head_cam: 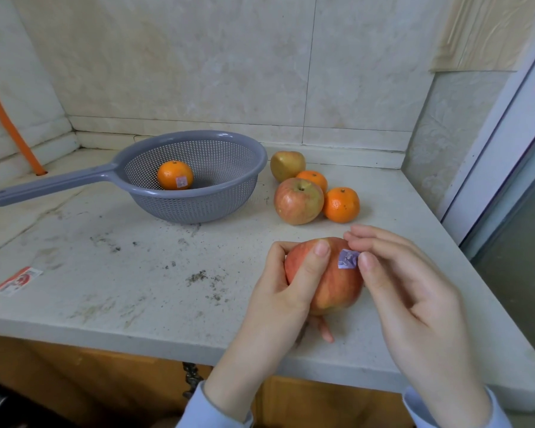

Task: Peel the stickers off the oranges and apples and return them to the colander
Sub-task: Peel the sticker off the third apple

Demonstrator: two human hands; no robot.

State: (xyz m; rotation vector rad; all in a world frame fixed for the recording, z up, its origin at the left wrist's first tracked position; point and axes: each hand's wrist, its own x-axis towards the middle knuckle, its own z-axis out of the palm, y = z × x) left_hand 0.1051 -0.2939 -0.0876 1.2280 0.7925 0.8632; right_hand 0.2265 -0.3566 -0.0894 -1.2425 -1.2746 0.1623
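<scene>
Pinching purple sticker (348,259) on apple (337,282), print unreadable.

walls: beige tile (198,57) | counter: speckled stone (136,273) | cabinet: wood (74,366)

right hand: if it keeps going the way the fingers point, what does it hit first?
The purple sticker on the held apple; the right hand fingers point left at it and look about touching, though depth is unclear.

We count three apples (298,201), three oranges (341,205), two stickers (347,259) and one colander (198,208) beyond our hands.
</scene>
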